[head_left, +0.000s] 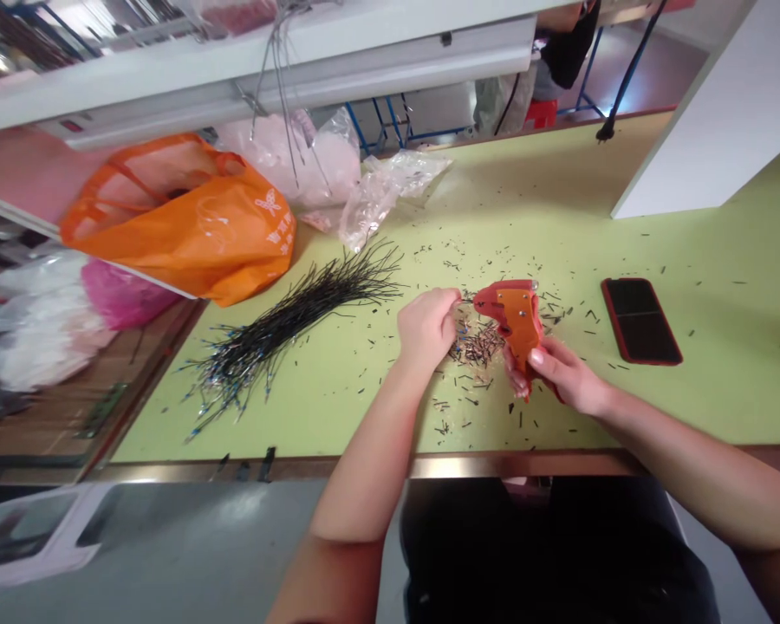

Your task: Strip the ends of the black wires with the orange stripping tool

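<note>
My right hand [555,373] is wrapped round the handle of an orange and red wire stripper [516,316], whose jaws point left. Just left of those jaws my left hand [427,328] is closed, with a thin dark wire end showing at its fingertips. Beneath and between the hands lies a pile of short black clippings [479,344] on the green tabletop [338,390]. A long bundle of black wires [292,312] with blue and silvery ends rests to the left of my left hand.
An orange bag [221,230] stands at the back left beside clear plastic bags [390,186]. To the right lies a dark phone [641,321] with a red edge. A white panel [721,113] rises at the back right; a white shelf [364,43] crosses above the table.
</note>
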A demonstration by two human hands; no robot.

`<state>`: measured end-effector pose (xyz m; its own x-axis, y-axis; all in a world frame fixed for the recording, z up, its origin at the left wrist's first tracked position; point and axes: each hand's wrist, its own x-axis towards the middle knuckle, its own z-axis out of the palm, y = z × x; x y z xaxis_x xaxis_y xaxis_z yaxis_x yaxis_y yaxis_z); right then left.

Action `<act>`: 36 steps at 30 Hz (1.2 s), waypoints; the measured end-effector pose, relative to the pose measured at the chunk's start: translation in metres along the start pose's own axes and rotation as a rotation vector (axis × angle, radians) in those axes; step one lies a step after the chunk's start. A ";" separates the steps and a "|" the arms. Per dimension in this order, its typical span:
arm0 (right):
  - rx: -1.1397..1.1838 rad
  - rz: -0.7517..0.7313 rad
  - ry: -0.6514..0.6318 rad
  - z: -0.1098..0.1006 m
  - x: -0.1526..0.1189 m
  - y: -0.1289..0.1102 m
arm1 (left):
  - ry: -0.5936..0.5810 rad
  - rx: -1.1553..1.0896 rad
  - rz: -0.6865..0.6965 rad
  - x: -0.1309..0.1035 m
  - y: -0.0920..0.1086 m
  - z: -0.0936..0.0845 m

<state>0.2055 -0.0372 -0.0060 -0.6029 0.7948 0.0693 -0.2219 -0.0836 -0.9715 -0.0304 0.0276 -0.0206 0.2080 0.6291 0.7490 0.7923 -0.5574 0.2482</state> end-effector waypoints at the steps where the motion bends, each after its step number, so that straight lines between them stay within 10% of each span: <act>1: -0.025 -0.014 0.005 -0.001 -0.002 -0.001 | 0.011 0.007 0.008 0.000 -0.001 0.000; 11: 0.423 0.026 -0.025 0.021 -0.010 -0.007 | -0.017 -0.044 -0.016 0.003 -0.003 0.003; 23: 0.417 -0.008 0.152 0.040 -0.011 -0.016 | -0.058 -0.120 -0.102 0.002 -0.010 0.016; 31: 0.239 -0.532 0.680 0.015 -0.017 -0.065 | 0.241 -0.043 -0.671 0.009 -0.065 0.010; 36: 0.286 -0.057 0.296 0.006 0.001 -0.024 | 0.006 -0.084 -0.424 0.006 -0.024 0.012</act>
<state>0.2059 -0.0381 0.0184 -0.3463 0.9380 0.0119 -0.4778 -0.1655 -0.8627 -0.0406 0.0514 -0.0296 -0.1291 0.8088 0.5737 0.7576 -0.2928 0.5833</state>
